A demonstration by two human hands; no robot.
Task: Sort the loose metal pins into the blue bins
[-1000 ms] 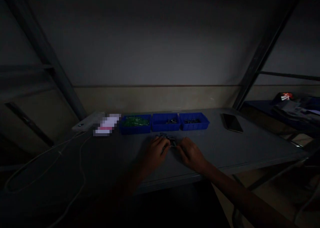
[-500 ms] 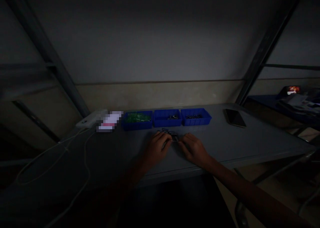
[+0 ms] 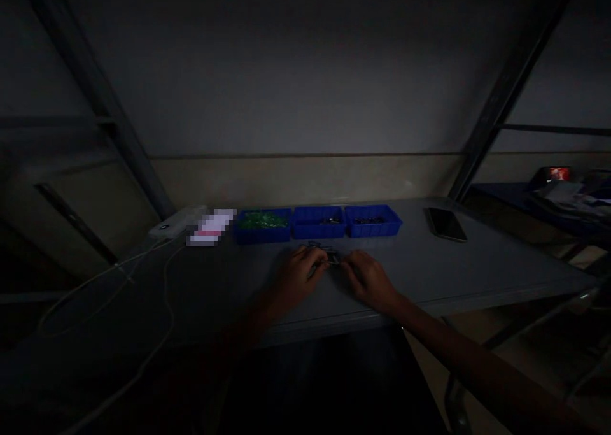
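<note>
My left hand (image 3: 301, 270) is closed, its fingertips pinching one end of a thin, light, rod-like piece (image 3: 333, 262). From the other side my right hand (image 3: 370, 278) grips the opposite end of this piece in its fingertips. The dim light hides what kind of part it is. Just beyond my fingers, several small dark metal pieces (image 3: 315, 245) lie on the grey table (image 3: 405, 266). Behind them stand a blue bin (image 3: 262, 235) with green plastic pieces, a middle blue bin (image 3: 318, 232) with a few small metal parts, and a right blue bin (image 3: 375, 230) with more small parts.
A dark phone (image 3: 446, 223) lies on the table's right side. At the left are a white power strip (image 3: 172, 227) with cables and a pink-and-white paper (image 3: 210, 228). Metal frame posts rise at both ends, with a wall behind. Another blue table (image 3: 506, 196) holds a lit screen (image 3: 557, 173).
The view has shifted slightly. Both hands stay nearly in place in front of the bins, still gripping the thin piece between them.
</note>
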